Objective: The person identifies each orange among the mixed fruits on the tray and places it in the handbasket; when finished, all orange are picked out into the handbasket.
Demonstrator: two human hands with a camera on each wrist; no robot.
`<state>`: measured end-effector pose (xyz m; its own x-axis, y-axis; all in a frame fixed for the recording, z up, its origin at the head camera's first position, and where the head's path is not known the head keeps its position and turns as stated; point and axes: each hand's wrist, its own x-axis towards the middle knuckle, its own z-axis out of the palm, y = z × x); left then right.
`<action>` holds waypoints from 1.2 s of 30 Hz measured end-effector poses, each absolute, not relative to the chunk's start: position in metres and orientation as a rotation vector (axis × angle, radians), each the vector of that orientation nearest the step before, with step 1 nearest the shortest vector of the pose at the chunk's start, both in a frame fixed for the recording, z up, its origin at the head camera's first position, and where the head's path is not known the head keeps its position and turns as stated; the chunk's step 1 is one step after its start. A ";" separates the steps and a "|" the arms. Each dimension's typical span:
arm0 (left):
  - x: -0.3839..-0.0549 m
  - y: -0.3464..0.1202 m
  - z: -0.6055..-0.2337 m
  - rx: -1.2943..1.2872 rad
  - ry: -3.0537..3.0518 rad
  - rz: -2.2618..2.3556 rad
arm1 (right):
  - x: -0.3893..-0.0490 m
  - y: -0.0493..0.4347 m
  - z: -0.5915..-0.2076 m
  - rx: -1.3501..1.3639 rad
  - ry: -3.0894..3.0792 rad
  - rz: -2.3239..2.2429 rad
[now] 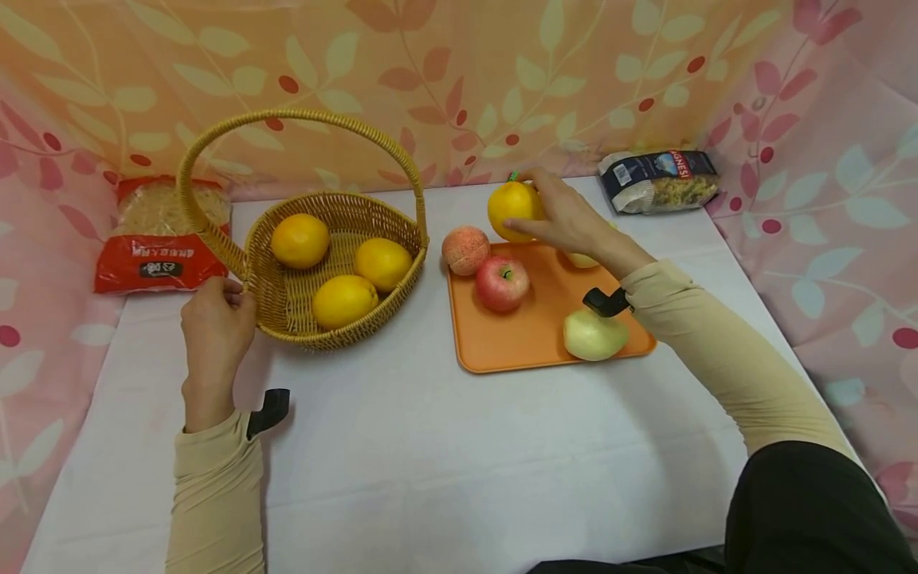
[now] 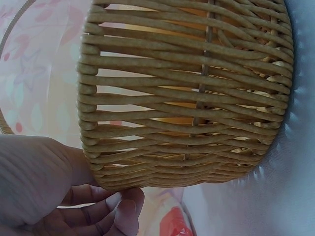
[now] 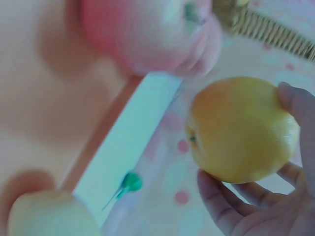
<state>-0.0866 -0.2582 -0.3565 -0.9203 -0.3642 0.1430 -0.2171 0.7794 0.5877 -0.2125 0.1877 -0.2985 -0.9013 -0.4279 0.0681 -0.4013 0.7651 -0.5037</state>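
My right hand (image 1: 562, 211) grips a yellow-orange orange (image 1: 512, 209) above the far edge of the orange tray (image 1: 512, 347). In the right wrist view, thumb and fingers wrap the orange (image 3: 241, 130) from one side. My left hand (image 1: 218, 323) pinches the rim of the wicker basket (image 1: 333, 341) near its handle's left foot; the left wrist view shows the fingertips at the woven rim (image 2: 88, 113). Inside the basket lie an orange (image 1: 300, 241) and two yellow fruits, one in front (image 1: 345, 302) and one at right (image 1: 383, 265).
A red apple (image 1: 502, 285) and a pale green fruit (image 1: 594, 335) sit on the tray, with a peach (image 1: 466, 250) at its left edge. Another pale fruit (image 1: 582, 260) is partly hidden by my right hand. Behind stand a red noodle bag (image 1: 161, 239) and a pasta pack (image 1: 660, 182).
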 end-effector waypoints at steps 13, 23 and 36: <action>-0.085 -0.254 -0.354 0.415 -2.674 -0.847 | -0.166 0.117 -0.270 -1.157 2.828 -0.931; -0.085 -0.257 -0.355 0.434 -2.700 -0.852 | -0.152 0.054 -0.268 -1.305 2.757 -0.884; -0.086 -0.259 -0.356 0.471 -2.748 -0.886 | -0.151 -0.016 -0.284 -1.327 2.737 -0.792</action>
<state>-0.0864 -0.2590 -0.3556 -0.9254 -0.3639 0.1054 -0.2338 0.7674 0.5970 -0.1506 -0.0160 -0.2845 -0.6438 -0.7346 0.2144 -0.7355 0.5167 -0.4382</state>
